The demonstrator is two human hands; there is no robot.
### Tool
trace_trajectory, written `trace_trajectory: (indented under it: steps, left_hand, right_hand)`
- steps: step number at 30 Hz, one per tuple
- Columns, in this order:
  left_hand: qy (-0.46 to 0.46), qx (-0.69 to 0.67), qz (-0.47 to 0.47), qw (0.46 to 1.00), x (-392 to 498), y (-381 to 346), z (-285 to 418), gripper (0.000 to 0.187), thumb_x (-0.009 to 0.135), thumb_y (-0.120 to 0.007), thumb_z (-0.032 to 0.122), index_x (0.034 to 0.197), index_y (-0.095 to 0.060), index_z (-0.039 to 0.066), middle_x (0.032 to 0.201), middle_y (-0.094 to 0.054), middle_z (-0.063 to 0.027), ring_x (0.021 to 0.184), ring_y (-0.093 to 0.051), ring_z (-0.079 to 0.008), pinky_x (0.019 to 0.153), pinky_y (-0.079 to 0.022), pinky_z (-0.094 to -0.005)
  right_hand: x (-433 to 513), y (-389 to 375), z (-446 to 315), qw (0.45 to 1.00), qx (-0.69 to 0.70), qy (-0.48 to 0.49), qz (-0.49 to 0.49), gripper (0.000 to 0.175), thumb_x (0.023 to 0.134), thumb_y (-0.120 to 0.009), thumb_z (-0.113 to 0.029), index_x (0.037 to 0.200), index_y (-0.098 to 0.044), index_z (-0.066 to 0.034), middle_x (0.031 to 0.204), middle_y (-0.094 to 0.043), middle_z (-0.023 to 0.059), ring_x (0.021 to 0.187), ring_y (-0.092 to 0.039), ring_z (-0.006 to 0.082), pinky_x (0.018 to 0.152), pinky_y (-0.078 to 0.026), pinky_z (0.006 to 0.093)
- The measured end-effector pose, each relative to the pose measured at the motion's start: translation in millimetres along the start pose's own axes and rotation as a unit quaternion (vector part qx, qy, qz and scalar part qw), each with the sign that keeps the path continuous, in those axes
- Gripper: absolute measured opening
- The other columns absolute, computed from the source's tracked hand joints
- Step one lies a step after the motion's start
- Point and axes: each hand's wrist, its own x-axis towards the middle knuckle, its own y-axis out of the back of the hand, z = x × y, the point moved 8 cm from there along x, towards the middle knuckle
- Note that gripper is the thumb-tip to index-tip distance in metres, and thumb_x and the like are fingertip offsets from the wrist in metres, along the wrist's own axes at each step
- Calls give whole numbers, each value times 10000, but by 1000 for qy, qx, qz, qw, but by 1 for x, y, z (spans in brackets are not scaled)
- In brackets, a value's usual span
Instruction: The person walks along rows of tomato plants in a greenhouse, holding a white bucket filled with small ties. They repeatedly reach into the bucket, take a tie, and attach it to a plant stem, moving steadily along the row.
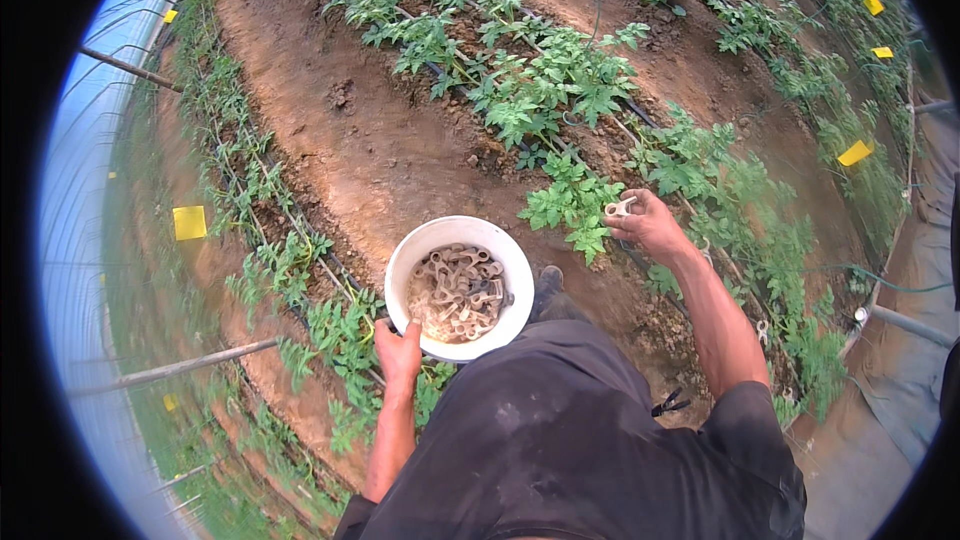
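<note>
My left hand (399, 351) grips the lower left rim of a white plastic bucket (517, 270), held in front of my body. Inside the bucket lies a heap of beige plastic plant clips (457, 285). My right hand (643, 223) is stretched out to the right of the bucket, holding one pale plastic plant clip (619, 207) between thumb and fingers. Just left of that hand stands a leafy tomato plant (564, 199), its leaves close to the fingertips. Similar pale clips (763, 331) show among the plants near my right forearm.
Rows of tomato plants (540, 82) run along the bare brown soil (322, 112), with dark drip lines beside them. Yellow sticky cards (189, 223) hang at both sides. Greenhouse poles (199, 366) cross at the left, and another pipe (911, 326) is at the right edge by grey sheeting.
</note>
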Motion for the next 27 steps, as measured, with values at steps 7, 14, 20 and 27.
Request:
trace_trajectory:
  steps: [7, 14, 20, 27]
  left_hand:
    - [14, 16, 39, 999, -11, 15, -24, 536, 863, -824, 220, 1224, -620, -119, 1127, -744, -285, 1052, -734, -406, 984, -547, -497]
    - [49, -21, 47, 997, -23, 16, -30, 523, 859, -832, 208, 1218, -626, -112, 1164, -731, -293, 1091, -718, -403, 1005, -536, -502]
    - [56, -22, 66, 996, -34, 23, -30, 490, 866, -836, 196, 1199, -637, -104, 1149, -732, -278, 1078, -715, -403, 1001, -533, -513]
    - [58, -45, 71, 995, -34, 23, -45, 492, 864, -839, 185, 1208, -630, -98, 1149, -735, -269, 1076, -716, -388, 997, -538, -505]
  right_hand:
    - [60, -16, -64, 912, -339, 214, 92, 451, 1017, -760, -121, 1426, -633, 18, 1248, -805, 199, 1023, -810, 268, 874, -640, 413]
    - [119, -8, -98, 848, -379, 275, 246, 321, 1026, -734, -287, 1179, -802, -14, 864, -813, 129, 758, -811, 208, 748, -617, 385]
    - [137, -33, -107, 861, -355, 266, 249, 281, 1054, -720, -294, 1063, -822, -33, 817, -815, 95, 688, -804, 189, 715, -617, 366]
    - [145, -35, -108, 852, -367, 266, 264, 294, 1054, -733, -314, 1036, -825, -36, 799, -817, 83, 673, -801, 190, 696, -614, 366]
